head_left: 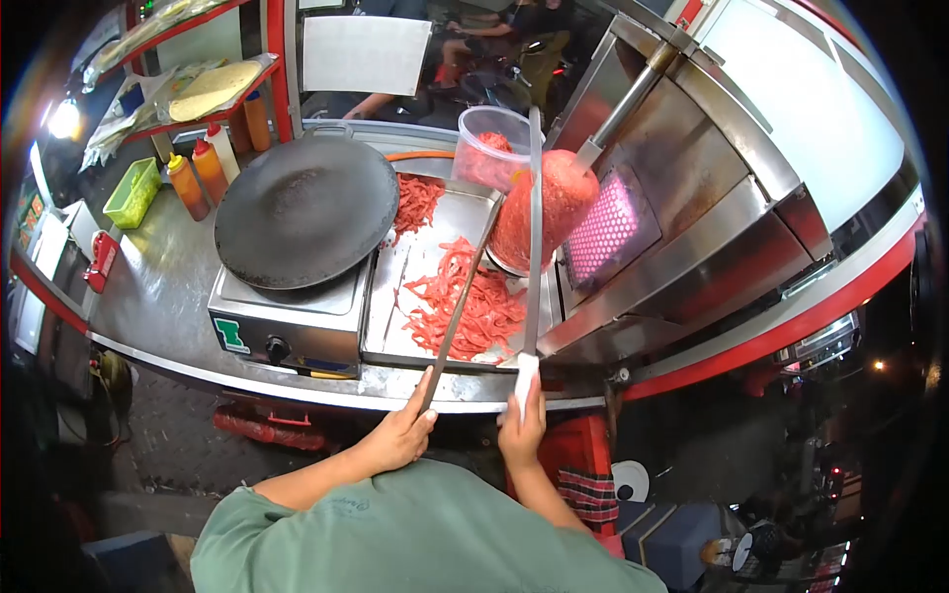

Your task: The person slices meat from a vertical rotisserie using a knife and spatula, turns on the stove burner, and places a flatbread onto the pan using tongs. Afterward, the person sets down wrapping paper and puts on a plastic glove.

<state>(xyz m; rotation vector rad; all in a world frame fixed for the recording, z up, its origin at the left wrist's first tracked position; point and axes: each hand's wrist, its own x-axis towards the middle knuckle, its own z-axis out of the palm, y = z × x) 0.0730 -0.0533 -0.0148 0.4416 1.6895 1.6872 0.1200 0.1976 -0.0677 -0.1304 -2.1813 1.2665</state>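
My hands at lower centre, each gripping a long tool
My left hand is wrapped around the lower end of a dark rod, my right hand around the white handle of a knife. Its blade overlaps the meat cone, right of centre; I cannot tell if they touch. Strips lie in the tray mid-frame.

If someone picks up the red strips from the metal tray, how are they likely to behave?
The red strips would probably hang floppy, since they look thin and lie bent. They may come up tangled, because many overlap in one loose heap on the metal tray. They are perhaps slippery, as they look moist.
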